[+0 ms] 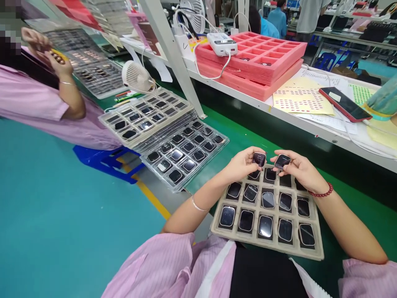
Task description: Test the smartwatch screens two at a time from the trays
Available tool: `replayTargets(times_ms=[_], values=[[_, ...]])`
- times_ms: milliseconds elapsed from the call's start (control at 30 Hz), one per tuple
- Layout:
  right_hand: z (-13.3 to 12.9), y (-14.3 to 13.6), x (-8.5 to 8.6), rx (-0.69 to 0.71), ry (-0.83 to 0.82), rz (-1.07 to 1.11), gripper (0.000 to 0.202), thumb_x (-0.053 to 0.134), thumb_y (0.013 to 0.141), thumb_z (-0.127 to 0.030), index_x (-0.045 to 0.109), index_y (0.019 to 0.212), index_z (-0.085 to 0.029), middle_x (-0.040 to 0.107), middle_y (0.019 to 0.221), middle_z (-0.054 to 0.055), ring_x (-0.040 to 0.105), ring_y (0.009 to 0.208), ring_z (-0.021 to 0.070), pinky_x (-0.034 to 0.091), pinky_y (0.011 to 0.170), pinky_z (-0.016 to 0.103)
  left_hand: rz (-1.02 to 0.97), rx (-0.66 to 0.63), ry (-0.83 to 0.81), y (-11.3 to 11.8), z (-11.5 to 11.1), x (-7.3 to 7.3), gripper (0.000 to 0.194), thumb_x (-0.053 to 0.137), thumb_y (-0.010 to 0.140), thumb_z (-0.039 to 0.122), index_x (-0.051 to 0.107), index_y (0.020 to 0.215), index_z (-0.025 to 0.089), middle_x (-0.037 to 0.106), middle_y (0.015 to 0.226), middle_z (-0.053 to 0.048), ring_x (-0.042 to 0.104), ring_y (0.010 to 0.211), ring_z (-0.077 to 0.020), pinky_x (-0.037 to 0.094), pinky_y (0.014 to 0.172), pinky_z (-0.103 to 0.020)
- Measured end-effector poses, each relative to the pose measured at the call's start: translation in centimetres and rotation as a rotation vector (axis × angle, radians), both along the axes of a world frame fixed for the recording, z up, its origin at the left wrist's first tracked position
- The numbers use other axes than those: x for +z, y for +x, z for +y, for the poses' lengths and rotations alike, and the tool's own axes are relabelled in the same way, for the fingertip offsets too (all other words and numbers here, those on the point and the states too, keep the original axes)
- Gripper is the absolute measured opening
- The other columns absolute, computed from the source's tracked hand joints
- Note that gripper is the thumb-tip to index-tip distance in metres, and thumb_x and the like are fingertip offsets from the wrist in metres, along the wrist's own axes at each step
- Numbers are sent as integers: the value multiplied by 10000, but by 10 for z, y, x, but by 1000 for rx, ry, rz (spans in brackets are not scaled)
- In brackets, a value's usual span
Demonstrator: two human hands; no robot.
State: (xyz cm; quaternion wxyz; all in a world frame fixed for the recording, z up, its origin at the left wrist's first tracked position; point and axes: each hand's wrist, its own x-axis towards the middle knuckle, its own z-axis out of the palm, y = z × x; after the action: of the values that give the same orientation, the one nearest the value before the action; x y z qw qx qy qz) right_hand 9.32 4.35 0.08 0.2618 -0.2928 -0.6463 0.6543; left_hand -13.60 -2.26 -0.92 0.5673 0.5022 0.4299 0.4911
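Observation:
My left hand (246, 164) holds a dark, rounded-square watch face (259, 159) between thumb and fingers. A similar watch face (282, 162) with a light rim is pinched in my right hand (297, 167). The two pieces are apart, above the far edge of a beige compartment tray (266, 244). Rows of dark watch faces lie in that tray, one per compartment, some showing bright reflections. My right wrist covers part of its far right corner.
Left of my arm are a clear plastic tray (182, 182) and another beige tray (104, 120) with watch faces. A white shelf (310, 124) carries red foam trays (263, 82) and a phone (344, 103). A co-worker's hands (58, 62) are at far left, near a small fan (135, 76).

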Motion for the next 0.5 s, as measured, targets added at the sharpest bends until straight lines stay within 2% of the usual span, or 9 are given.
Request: replayTargets(times_ms=[133, 267, 367, 467, 500], values=[[-1, -3, -1, 20, 33, -2, 375, 701, 888, -293, 641, 1256, -248, 718, 1196, 86, 741, 922, 206, 624, 751, 329, 17, -13, -16, 0, 2, -7, 404, 630, 755, 137, 568, 1154, 147, 681, 1044, -68, 696, 782, -131, 503, 646, -216], [2, -9, -2, -13, 72, -46, 257, 665, 927, -363, 704, 1134, -216, 754, 1042, 82, 737, 801, 182, 609, 721, 316, 55, 8, -11, 4, 2, -7, 288, 624, 852, 284, 617, 1098, 134, 690, 880, -51, 677, 695, -125, 448, 547, -194], [-5, -5, 13, 60, 28, -22, 368, 745, 864, -401, 675, 1185, -235, 741, 1032, 74, 717, 747, 176, 608, 667, 311, -4, -55, 6, -2, -9, 8, 314, 679, 839, 295, 619, 1103, 135, 697, 844, -47, 653, 659, -109, 464, 567, -198], [-29, 15, 44, 133, 4, 58, 622, 823, 771, -467, 576, 1323, -321, 712, 1098, 74, 676, 612, 157, 571, 510, 289, -144, -225, 7, -23, -40, 32, 537, 783, 769, 271, 574, 1258, 196, 714, 956, -60, 685, 722, -142, 527, 624, -239], [-39, 23, 53, 134, 39, 64, 612, 806, 783, -495, 569, 1326, -344, 710, 1075, 72, 650, 544, 140, 545, 463, 280, -188, -236, -2, -30, -53, 38, 573, 801, 758, 275, 571, 1280, 220, 712, 966, -58, 699, 758, -164, 541, 636, -255]])
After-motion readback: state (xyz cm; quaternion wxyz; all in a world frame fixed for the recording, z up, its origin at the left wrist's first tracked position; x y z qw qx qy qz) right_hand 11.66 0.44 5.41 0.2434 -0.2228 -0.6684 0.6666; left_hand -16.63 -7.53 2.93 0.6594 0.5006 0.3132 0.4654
